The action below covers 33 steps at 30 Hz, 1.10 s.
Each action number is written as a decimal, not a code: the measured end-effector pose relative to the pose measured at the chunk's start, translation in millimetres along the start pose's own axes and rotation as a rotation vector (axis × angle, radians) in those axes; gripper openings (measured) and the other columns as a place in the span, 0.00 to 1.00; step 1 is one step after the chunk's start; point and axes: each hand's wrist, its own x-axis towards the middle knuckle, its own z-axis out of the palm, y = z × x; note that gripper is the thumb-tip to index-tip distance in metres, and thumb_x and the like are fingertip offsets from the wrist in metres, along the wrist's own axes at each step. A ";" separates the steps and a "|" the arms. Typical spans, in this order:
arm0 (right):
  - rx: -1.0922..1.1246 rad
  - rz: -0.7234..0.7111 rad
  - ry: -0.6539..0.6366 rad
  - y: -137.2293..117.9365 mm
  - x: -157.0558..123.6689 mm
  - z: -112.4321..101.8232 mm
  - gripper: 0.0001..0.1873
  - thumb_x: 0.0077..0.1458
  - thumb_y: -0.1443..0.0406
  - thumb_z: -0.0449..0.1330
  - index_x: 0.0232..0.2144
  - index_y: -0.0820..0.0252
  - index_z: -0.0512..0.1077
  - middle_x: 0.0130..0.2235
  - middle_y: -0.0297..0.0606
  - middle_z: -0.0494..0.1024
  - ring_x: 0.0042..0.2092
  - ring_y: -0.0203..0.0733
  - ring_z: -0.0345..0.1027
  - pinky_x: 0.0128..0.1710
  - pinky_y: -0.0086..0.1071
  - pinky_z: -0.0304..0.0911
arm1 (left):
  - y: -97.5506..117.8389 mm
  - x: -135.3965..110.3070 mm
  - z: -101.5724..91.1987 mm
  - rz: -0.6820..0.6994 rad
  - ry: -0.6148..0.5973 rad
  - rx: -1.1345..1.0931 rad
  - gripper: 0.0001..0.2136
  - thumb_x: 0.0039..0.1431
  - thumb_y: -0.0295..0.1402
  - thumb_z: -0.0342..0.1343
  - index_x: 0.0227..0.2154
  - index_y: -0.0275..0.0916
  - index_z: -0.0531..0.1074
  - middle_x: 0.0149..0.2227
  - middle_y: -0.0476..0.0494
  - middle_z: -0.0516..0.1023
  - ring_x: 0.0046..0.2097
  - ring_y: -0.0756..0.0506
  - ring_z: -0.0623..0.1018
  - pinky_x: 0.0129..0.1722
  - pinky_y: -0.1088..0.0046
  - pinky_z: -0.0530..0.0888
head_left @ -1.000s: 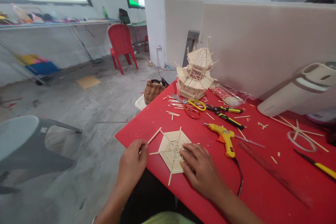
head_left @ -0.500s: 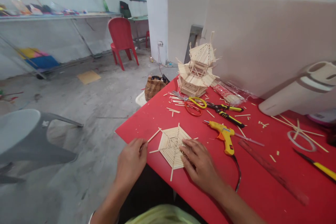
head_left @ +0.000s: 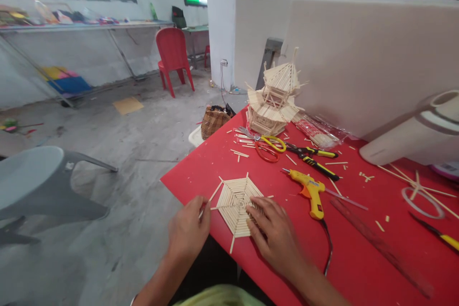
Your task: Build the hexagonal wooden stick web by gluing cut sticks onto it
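Observation:
A flat hexagonal panel of thin wooden sticks (head_left: 231, 203), laid in rings like a web, rests on the red table near its edge. Stick ends poke out past its corners. My right hand (head_left: 274, 227) lies over the panel's right side, fingers spread and touching it. At the left, my left hand (head_left: 191, 224) is closed in a pinch on a thin wooden stick (head_left: 215, 191), whose far end meets the panel's upper left corner. To the right of the panel lies a yellow glue gun (head_left: 311, 191) with a clear glue stick in its back.
Behind the panel stand a stick-built pagoda model (head_left: 274, 100), scissors (head_left: 267, 146) and yellow-black pliers (head_left: 315, 157). A clear ruler (head_left: 376, 244), a tape ring (head_left: 423, 203) and a large pale tumbler (head_left: 398, 141) lie at the right. A grey stool (head_left: 32, 177) stands left.
My left hand has come a little closer to the panel, with the stick still pinched. My right hand stays on the panel. The whole view has shifted slightly.

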 end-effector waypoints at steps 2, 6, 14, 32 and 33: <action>0.004 -0.007 -0.003 -2.6 0.1 -0.9 0.16 0.65 0.66 0.57 0.54 0.56 0.71 0.55 0.45 0.74 0.57 0.50 0.65 0.57 0.51 0.65 | -2.7 -1.0 1.6 0.033 0.029 -0.032 0.11 0.66 0.37 0.46 0.37 0.41 0.73 0.34 0.45 0.81 0.34 0.45 0.79 0.33 0.71 0.67; 0.018 -0.005 -0.006 -6.9 1.8 -2.4 0.16 0.64 0.66 0.57 0.53 0.56 0.72 0.53 0.46 0.74 0.54 0.50 0.67 0.54 0.48 0.67 | -6.3 -2.6 4.5 0.075 0.062 -0.042 0.11 0.64 0.38 0.47 0.34 0.41 0.73 0.32 0.44 0.80 0.33 0.45 0.78 0.30 0.71 0.67; 0.031 -0.012 -0.010 -8.2 3.7 -4.7 0.17 0.63 0.67 0.58 0.54 0.57 0.72 0.53 0.45 0.74 0.54 0.49 0.67 0.54 0.46 0.68 | -11.5 -0.4 9.9 0.107 0.138 -0.110 0.12 0.66 0.37 0.46 0.36 0.41 0.74 0.34 0.44 0.82 0.35 0.44 0.81 0.33 0.69 0.73; -0.008 0.015 0.085 2.2 28.2 -28.4 0.13 0.67 0.64 0.55 0.52 0.56 0.73 0.49 0.43 0.79 0.50 0.46 0.71 0.50 0.42 0.68 | 0.8 8.4 -15.2 0.054 -0.019 -0.593 0.13 0.68 0.44 0.46 0.34 0.41 0.68 0.26 0.50 0.75 0.28 0.48 0.75 0.32 0.72 0.73; -0.016 0.019 0.075 4.0 35.3 -34.1 0.13 0.67 0.64 0.55 0.50 0.56 0.73 0.48 0.43 0.79 0.49 0.46 0.72 0.49 0.42 0.68 | 3.4 10.3 -16.8 0.069 -0.038 -0.620 0.12 0.68 0.43 0.48 0.34 0.42 0.67 0.27 0.50 0.76 0.30 0.48 0.76 0.33 0.72 0.73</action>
